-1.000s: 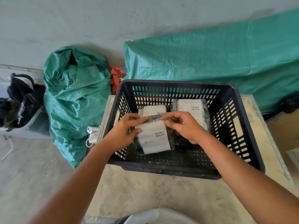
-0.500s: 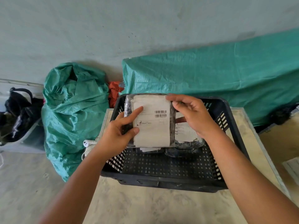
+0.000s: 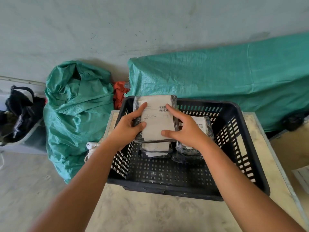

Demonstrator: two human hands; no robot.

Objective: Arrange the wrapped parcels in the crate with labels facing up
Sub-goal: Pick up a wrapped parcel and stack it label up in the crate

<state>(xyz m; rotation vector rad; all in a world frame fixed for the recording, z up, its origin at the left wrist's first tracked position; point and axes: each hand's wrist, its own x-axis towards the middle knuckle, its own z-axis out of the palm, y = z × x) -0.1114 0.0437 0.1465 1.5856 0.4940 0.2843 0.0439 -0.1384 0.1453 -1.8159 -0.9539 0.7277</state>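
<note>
A black slatted crate [image 3: 237, 148] stands on a pale table [image 3: 150, 213]. Both of my hands hold one wrapped parcel [image 3: 157, 118] above the crate's far left part, its white barcode label facing up. My left hand [image 3: 128, 129] grips its left edge and my right hand [image 3: 182, 128] its right edge, thumbs on the label. Below it lies a stack of wrapped parcels [image 3: 156, 149], mostly hidden. Another wrapped parcel [image 3: 200, 126] lies to the right in the crate, label up.
A crumpled green sack [image 3: 75, 111] sits on the floor to the left, a long green tarp-covered shape [image 3: 225, 77] behind the crate. An orange cloth [image 3: 119, 94] lies between them. A black bag [image 3: 20, 113] is at far left, a white plug [image 3: 91, 145] by the table's edge.
The parcel was lifted out of the crate and turned so its label faces me. My right hand slid from the top corner down to the parcel's right edge.
</note>
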